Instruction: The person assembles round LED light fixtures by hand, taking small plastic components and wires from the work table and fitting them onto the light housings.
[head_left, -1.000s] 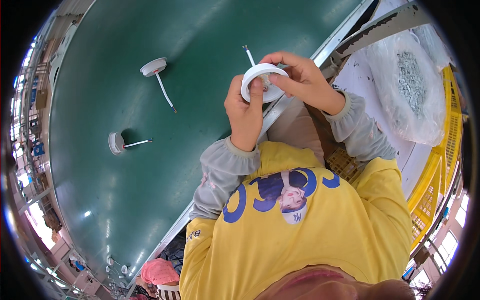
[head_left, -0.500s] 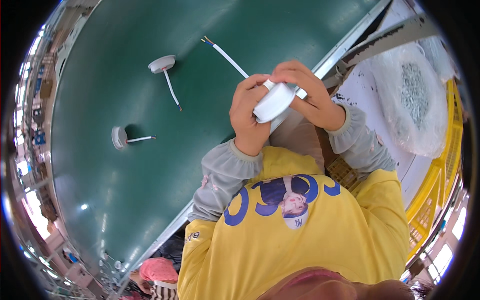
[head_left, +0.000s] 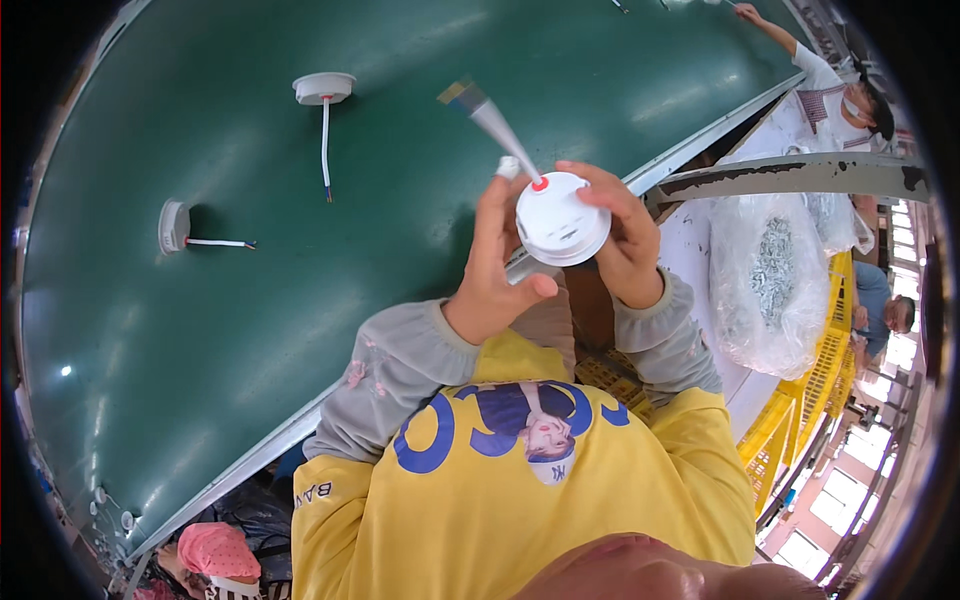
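Observation:
My right hand (head_left: 632,238) is closed round the edge of a white round housing (head_left: 562,232), its face turned up toward me. A white cable (head_left: 500,133) rises from a red collar (head_left: 540,184) at the housing's rim, its bare wire end blurred by motion. Beside the housing's left side is my left hand (head_left: 487,275), thumb and forefinger spread apart. Something small and white (head_left: 509,167) sits at that forefinger's tip; I cannot tell whether it is a wrap. Two similar housings with cables, one farther off (head_left: 325,88) and one to the left (head_left: 174,228), lie on the green table.
The green table (head_left: 290,300) has a metal edge (head_left: 240,458) running diagonally past me. On the right, a clear bag of small metal parts (head_left: 775,270) lies by a yellow crate (head_left: 800,400), below a metal bar (head_left: 790,178). Other people are at far right and lower left.
The housing has turned from edge-on to face-up, swinging its cable. My left hand has come off it and its fingers have spread. The view has shifted, and the table's housings appear farther left.

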